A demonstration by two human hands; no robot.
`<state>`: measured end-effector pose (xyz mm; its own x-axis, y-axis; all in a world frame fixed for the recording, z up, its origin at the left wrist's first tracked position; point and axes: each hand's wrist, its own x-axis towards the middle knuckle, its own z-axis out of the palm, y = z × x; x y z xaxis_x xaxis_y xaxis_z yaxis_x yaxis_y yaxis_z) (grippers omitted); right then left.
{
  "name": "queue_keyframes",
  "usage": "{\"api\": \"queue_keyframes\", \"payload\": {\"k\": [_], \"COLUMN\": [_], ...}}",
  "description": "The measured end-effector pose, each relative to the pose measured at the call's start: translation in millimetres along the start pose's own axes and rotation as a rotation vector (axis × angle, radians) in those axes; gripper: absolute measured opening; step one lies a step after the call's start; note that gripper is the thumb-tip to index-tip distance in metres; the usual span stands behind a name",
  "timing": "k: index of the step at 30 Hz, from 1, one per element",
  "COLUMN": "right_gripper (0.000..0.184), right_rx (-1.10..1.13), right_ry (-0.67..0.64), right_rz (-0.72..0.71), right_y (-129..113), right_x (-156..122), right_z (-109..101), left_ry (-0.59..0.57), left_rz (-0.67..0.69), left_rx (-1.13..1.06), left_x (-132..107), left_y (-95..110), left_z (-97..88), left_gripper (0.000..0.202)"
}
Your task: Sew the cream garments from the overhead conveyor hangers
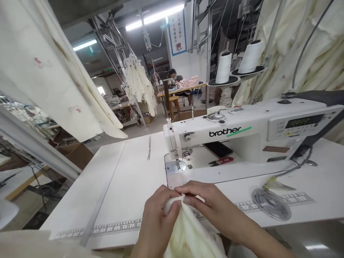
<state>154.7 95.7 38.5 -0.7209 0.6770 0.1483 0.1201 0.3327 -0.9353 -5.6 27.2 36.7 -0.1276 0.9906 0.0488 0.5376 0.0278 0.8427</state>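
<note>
Cream-coloured fabric [188, 233] hangs over the front edge of the sewing table, its top edge gathered between both hands. My left hand [161, 211] pinches that edge with thumb and fingers. From the other side, my right hand [201, 197] grips the same edge, thumb below and fingers above, so the fingertips of both hands nearly meet. Just beyond them stands a white sewing machine [228, 134], its needle and presser foot [177, 163] over a metal plate. No fabric lies under the foot.
Red-handled thread snips [221, 161] and a phone [219, 149] lie under the machine arm. At the right sits a clear round dish [271, 203] near the printed ruler. Thread cones [224, 68] stand behind the machine. Cream cloth [53, 71] hangs at left; a person [172, 74] sits farther back.
</note>
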Motion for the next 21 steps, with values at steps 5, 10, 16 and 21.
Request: {"api": "queue_keyframes", "payload": {"k": [5, 10, 16, 21], "right_gripper": [0.014, 0.024, 0.022, 0.033], "right_rx": [-0.118, 0.439, 0.839, 0.673], "right_ry": [-0.020, -0.338, -0.344, -0.023], "right_rz": [0.108, 0.331, 0.539, 0.307], "right_y": [-1.7, 13.1, 39.6, 30.2], "right_x": [3.7, 19.4, 22.7, 5.9], "right_z": [-6.8, -9.6, 19.4, 30.0], "left_ry": [-0.063, -0.017, 0.115, 0.262], "left_rz": [-0.054, 0.141, 0.100, 0.006], "left_rx": [0.038, 0.042, -0.100, -0.068], "left_x": [0.8, -6.9, -14.1, -13.2], "left_y": [2.0, -6.6, -18.9, -25.4], "left_z": [3.7, 6.3, 17.4, 24.4], "left_gripper": [0.012, 0.016, 0.014, 0.014]}}
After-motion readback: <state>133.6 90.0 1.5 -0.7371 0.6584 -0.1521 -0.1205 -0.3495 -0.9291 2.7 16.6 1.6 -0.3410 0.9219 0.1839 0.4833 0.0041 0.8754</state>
